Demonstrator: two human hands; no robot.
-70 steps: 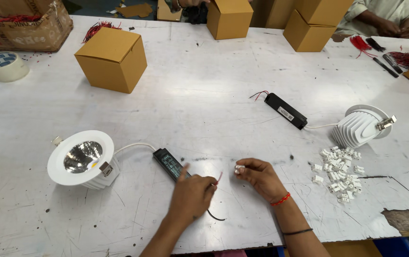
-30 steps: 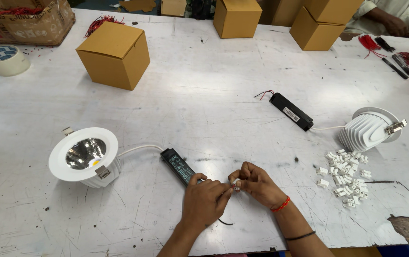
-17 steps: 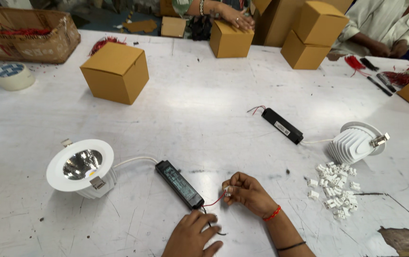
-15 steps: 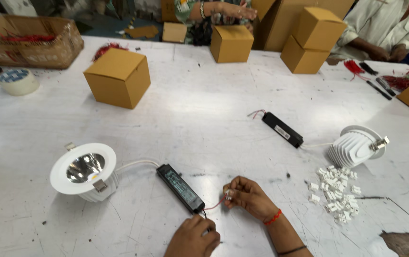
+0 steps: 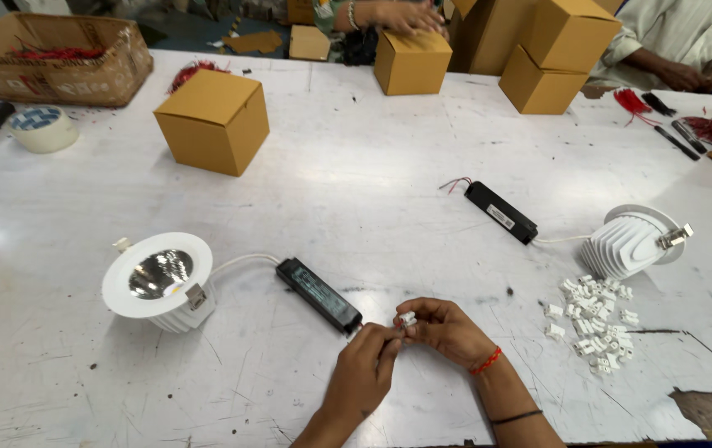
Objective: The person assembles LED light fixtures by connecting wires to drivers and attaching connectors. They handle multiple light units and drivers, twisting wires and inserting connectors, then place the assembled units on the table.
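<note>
**Item: bench station, head view, one worker.**

- Right hand (image 5: 447,328): fingers curled and pinched on a small white terminal block (image 5: 407,318), held just above the table (image 5: 356,191) at the near edge.
- Left hand (image 5: 364,373): fingertips drawn together and pressed up to the same block, so the two hands meet. What the left fingertips grip is hidden, possibly thin leads, but this cannot be told.
- Black driver unit (image 5: 319,294): lies flat just left of the hands, with its near end pointing at them. A white cable (image 5: 244,260) joins it to a white round downlight (image 5: 159,278) that sits face up.
- Stock: a loose pile of white terminal blocks (image 5: 592,319), to the right of the right hand and apart from it.
- Second set, well apart: a second black driver (image 5: 501,212) with bare red-and-black leads, cabled to a finned downlight (image 5: 631,242) lying on its side.
- Further off: a cardboard box (image 5: 213,120) and a tape roll (image 5: 43,129). Other people's hands work on boxes at the far edge.

**Step in hand (a judgement):** the block is being brought onto the wiring at the driver's near end. It does not yet look seated.

**What the next move calls for (a judgement):** a steady pinch from both hands and fine alignment at the block's openings, with the driver left lying slack so nothing tugs.
</note>
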